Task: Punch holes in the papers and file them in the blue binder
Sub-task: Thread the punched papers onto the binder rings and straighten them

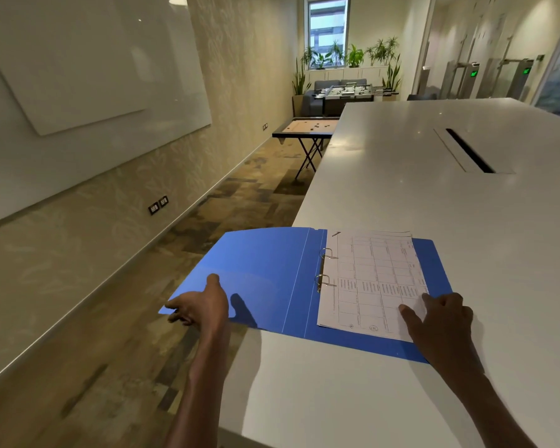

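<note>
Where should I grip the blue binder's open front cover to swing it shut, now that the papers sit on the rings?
Probably the cover's outer left edge, near corner, where the left hand already holds it. That flap of the blue binder overhangs the white table, so fingers can get underneath. Come from the left and swing it over the metal rings while the right hand presses the printed papers.

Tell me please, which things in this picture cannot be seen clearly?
- Head view: print on the papers is too small to read.
- Left hand grips the blue binder cover's edge; its fingertips are hidden under the cover.
- Papers' near right corner is covered by the right hand.
- No hole punch is in view.
</note>
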A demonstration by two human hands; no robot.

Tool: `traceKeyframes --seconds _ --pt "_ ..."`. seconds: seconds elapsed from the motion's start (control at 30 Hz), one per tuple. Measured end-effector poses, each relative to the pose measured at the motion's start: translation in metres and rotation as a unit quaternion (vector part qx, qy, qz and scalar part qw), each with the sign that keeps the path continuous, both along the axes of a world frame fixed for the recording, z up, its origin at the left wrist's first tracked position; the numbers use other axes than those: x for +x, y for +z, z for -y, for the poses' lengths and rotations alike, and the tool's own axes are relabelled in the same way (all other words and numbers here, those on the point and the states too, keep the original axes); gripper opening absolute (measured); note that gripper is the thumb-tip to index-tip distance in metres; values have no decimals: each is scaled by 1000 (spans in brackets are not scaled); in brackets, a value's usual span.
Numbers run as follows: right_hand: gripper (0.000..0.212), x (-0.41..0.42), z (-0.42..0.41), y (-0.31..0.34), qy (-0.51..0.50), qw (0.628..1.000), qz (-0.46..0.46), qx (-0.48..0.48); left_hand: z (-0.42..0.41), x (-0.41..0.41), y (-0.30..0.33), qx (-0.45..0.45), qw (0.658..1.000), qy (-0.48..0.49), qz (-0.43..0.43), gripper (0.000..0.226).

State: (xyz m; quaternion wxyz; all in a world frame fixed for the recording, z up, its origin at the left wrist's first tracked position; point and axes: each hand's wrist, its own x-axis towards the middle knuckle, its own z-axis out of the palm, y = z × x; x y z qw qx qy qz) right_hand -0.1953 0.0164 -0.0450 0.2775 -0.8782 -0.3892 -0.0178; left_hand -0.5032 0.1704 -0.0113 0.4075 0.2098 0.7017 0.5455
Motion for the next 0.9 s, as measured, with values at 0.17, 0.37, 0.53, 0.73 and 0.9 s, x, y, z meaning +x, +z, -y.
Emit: traceKeyframes --seconds 0.17,0.37,0.53,0.73,0.9 --pt "45 0 -1 -2 -1 1000 8 -6 11 3 19 132 989 61 -17 97" --pt "44 -3 0 0 -5 1000 3 -9 37 24 57 332 942 39 -6 54" --pt "40 -4 -1 3 -12 1000 -17 0 74 62 80 425 900 -41 -84 42" --pt "28 3 5 6 1 994 -91 64 110 101 89 465 870 -140 -85 24" --pt "33 15 17 5 16 980 -138 141 117 125 80 448 843 -289 -69 30"
